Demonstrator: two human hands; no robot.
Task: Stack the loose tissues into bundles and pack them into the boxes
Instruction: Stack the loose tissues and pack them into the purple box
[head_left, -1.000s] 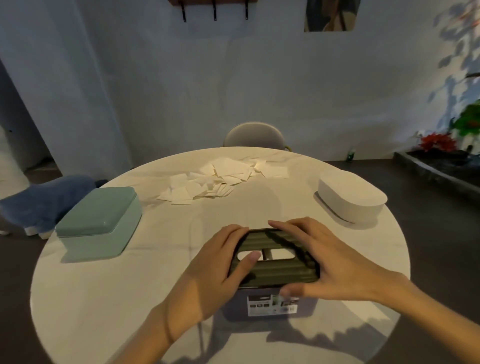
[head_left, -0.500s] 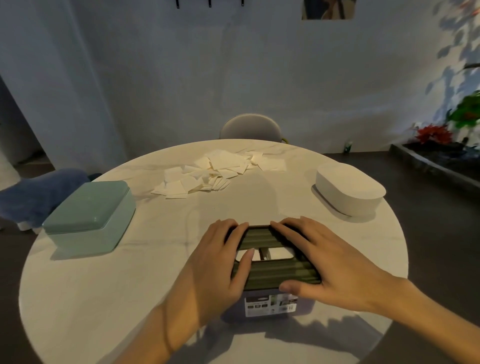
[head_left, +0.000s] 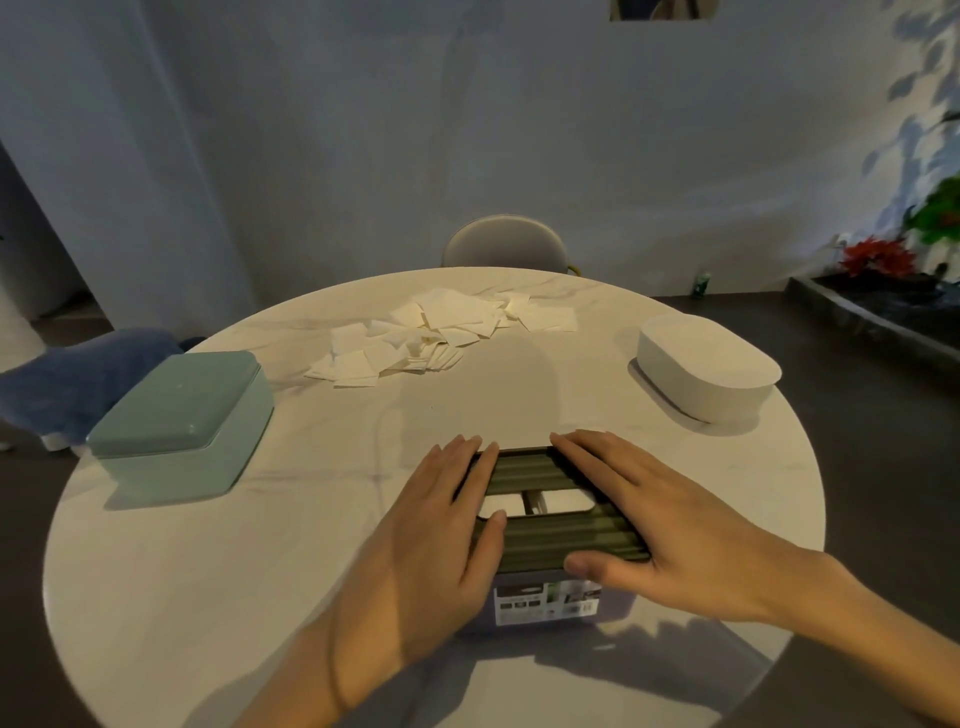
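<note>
Here, the left hand (head_left: 436, 525) and right hand (head_left: 670, 525) press flat-fingered on the dark box lid (head_left: 545, 478); loose tissues (head_left: 441, 332) lie straight ahead, equally near both.

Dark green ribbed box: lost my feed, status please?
Both hands, left and right, flat on dark green ribbed box lid. Loose white tissues unstacked. Nothing in the way.

The round table (head_left: 156, 571) had a smooth, marble-like top with faint grey veins. The dark green box lid (head_left: 550, 467) looked like ribbed matt plastic, while the teal box (head_left: 176, 415) showed a smooth, slightly glossy lid. The loose tissues (head_left: 441, 332) were thin, soft white paper.
</note>
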